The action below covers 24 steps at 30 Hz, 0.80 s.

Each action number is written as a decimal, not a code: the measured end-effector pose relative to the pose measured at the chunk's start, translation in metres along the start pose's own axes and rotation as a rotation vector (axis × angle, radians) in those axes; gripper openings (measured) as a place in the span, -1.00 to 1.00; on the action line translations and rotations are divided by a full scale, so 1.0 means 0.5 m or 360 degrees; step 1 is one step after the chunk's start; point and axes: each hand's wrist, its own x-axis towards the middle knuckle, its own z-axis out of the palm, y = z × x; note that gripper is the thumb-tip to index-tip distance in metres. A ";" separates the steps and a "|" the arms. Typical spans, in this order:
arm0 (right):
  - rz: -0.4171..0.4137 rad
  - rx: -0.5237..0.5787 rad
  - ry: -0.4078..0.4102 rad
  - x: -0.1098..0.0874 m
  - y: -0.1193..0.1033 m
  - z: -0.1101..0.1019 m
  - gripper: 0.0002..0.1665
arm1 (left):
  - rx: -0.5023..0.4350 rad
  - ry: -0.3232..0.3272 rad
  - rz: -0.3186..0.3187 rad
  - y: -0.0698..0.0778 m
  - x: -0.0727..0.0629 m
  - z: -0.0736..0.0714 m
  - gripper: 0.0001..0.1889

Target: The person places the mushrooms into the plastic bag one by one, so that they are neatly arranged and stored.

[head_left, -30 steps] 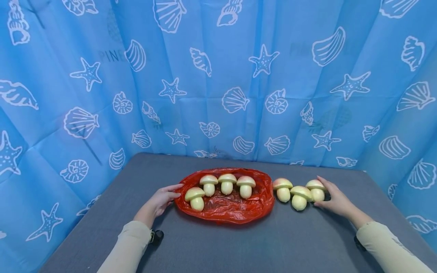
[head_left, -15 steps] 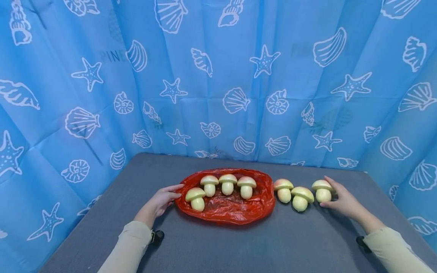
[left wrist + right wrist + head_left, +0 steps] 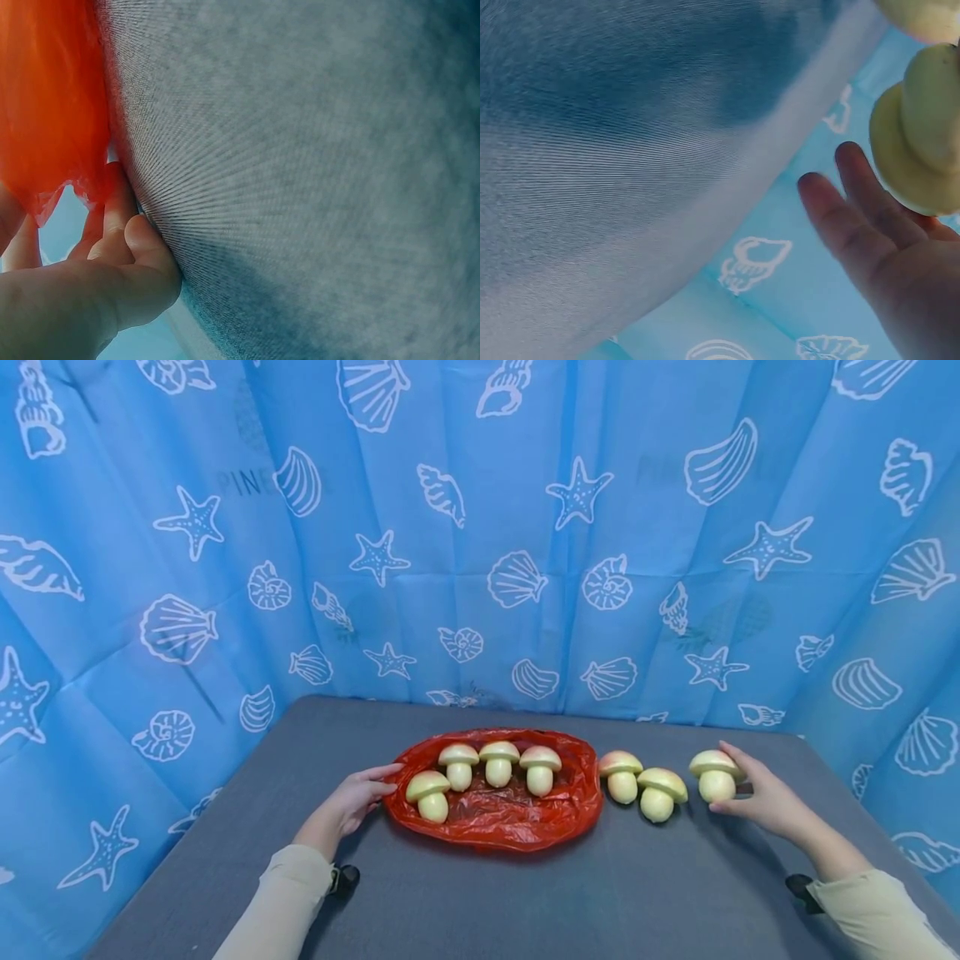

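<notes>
My right hand [image 3: 767, 795] holds a pale yellow-green toy mushroom [image 3: 716, 777] between thumb and fingers, just above the table. In the right wrist view this mushroom [image 3: 930, 120] appears cap down, with two fingers extended beside it. At the left, my left hand [image 3: 354, 802] grips the rim of a red plastic bag [image 3: 517, 837], whose mouth is spread wide. Bag film [image 3: 52, 90] runs down to the fingertips in the left wrist view. Several similar mushrooms [image 3: 497, 763] lie inside the bag. Two more, one mushroom [image 3: 622, 777] against its right side and another mushroom [image 3: 660, 795], rest outside.
All this sits on a dark grey cloth-covered table [image 3: 525, 910]. A blue curtain [image 3: 480, 543] with white shells and starfish hangs behind its far edge and along both sides.
My right hand has drawn one mushroom rightward, away from the two beside the bag, and raised it slightly. My left hand and the bag stay in place.
</notes>
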 end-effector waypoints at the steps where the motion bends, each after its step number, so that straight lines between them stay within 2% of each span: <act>1: 0.0004 -0.0002 0.0001 -0.002 -0.003 -0.001 0.17 | 0.0002 0.0001 0.0003 0.000 0.000 0.001 -0.50; 14: -0.0015 0.0029 -0.0004 -0.014 -0.050 -0.016 0.17 | 0.0012 0.0004 0.0001 0.008 -0.006 0.003 -0.49; 24: -0.0050 0.0019 0.0019 -0.020 -0.084 -0.010 0.18 | -0.0008 -0.0014 0.0000 0.003 -0.004 0.000 -0.49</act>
